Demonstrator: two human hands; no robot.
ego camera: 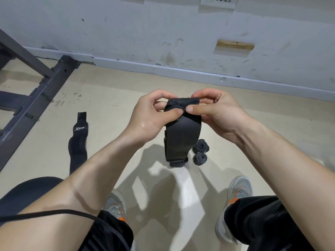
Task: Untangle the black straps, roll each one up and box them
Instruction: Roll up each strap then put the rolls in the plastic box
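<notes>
While left hand (150, 114) and right hand (216, 113) both pinch the black strap (183, 138) by its top end, I'd roll tight, edges square, tail hanging free.

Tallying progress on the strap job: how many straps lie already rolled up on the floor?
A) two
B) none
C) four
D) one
A: the far rolled strap and the near rolled strap lie together on the floor; the logo strap lies flat, unrolled, and the held strap hangs pinched by the left hand and right hand.
</notes>
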